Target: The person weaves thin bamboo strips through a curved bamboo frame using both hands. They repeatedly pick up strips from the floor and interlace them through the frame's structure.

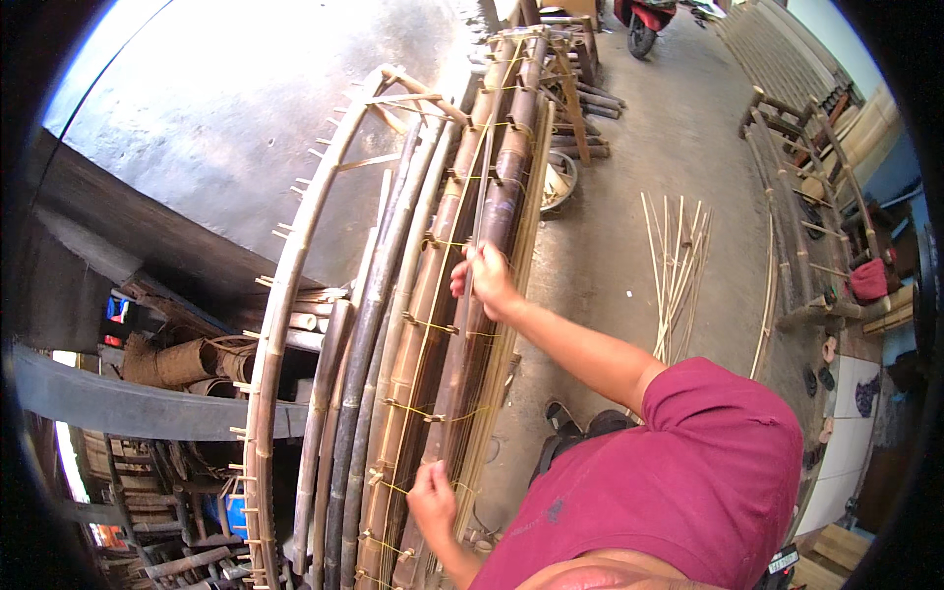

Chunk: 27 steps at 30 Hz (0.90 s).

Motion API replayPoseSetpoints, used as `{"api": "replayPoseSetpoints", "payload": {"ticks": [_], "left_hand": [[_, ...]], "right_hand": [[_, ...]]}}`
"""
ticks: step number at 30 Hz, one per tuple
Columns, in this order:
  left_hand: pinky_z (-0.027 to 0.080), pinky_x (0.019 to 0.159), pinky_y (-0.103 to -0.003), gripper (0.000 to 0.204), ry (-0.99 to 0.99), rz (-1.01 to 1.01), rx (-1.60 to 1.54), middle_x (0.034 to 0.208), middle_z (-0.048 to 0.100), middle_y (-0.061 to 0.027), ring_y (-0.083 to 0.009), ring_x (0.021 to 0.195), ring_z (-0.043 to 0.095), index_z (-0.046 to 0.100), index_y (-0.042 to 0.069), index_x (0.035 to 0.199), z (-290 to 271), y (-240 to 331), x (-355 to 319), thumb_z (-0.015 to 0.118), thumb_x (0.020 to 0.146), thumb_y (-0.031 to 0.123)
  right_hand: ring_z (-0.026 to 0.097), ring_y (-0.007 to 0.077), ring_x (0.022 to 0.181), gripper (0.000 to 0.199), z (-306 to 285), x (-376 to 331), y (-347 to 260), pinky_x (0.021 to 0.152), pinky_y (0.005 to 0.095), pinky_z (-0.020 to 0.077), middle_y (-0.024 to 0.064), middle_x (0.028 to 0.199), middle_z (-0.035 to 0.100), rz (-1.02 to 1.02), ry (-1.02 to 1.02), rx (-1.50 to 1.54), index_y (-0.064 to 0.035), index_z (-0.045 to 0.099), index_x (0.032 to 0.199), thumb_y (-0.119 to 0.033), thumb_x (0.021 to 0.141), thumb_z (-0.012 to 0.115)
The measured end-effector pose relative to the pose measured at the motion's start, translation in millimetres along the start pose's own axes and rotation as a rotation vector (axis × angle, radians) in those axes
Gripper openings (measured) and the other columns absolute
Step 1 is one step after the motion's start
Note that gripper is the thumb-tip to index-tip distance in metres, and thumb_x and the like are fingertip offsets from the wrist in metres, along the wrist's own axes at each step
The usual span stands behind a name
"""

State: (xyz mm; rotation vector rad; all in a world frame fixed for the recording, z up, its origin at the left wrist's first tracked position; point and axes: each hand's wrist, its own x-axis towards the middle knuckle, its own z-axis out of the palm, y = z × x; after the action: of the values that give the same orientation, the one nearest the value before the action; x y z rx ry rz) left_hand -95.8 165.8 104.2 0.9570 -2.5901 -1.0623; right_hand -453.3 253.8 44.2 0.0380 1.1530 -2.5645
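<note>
A long rack of split bamboo poles (405,369) runs from the lower edge to the far end, crossed by yellow cord ties (430,325). My right hand (485,278) is farther up the rack, its fingers closed round a thin dark bamboo strip (487,162) that lies lengthwise over a wide brown pole (511,177). Nearer, my left hand (433,501) is closed over the same side of the rack with its thumb up; what its fingers hold is hidden. A bundle of thin pale slats (513,324) lines the rack's right side.
A curved bamboo frame with pegs (285,285) stands left of the rack. Loose thin sticks (678,256) lie on the concrete floor (610,295) to the right. A bucket (559,182) stands beside the rack's far part; a bamboo bench (772,211) is at far right. A red motorbike (644,25) is beyond.
</note>
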Motion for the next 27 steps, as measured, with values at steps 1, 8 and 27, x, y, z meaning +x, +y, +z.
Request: {"api": "replayPoseSetpoints", "payload": {"ticks": [1,8,27], "left_hand": [[0.047,0.059,-0.037,0.025,0.041,-0.006,0.053,0.073,0.064,-0.0189,-0.0229,0.061,0.060,0.067,0.003,0.094,-16,-9,5,0.058,0.096,0.026],[0.046,0.067,-0.044,0.027,-0.051,-0.171,0.282,0.074,0.063,-0.0229,-0.0364,0.069,0.062,0.066,0.000,0.092,-50,-55,57,0.058,0.094,0.026],[0.049,0.090,-0.038,0.039,-0.067,0.371,0.146,0.112,0.066,-0.0227,-0.0327,0.103,0.065,0.062,-0.001,0.120,335,397,456,0.059,0.095,0.027]], "right_hand": [[0.063,0.0197,0.060,0.017,5,2,23,0.054,0.0360,0.0556,0.0106,0.078,0.063,0.063,0.009,-0.047,-0.0095,0.045,0.105,-0.026,0.102,0.046],[0.069,0.0224,0.077,0.036,-28,38,30,0.065,0.0351,0.0592,0.0170,0.097,0.067,0.607,-0.532,-0.583,0.0016,0.055,0.115,-0.031,0.101,0.048],[0.061,0.0112,0.075,0.030,-349,246,-231,0.066,0.0261,0.0525,0.0065,0.095,0.067,0.691,-0.394,-0.768,-0.0061,0.062,0.111,-0.031,0.099,0.052]]}}
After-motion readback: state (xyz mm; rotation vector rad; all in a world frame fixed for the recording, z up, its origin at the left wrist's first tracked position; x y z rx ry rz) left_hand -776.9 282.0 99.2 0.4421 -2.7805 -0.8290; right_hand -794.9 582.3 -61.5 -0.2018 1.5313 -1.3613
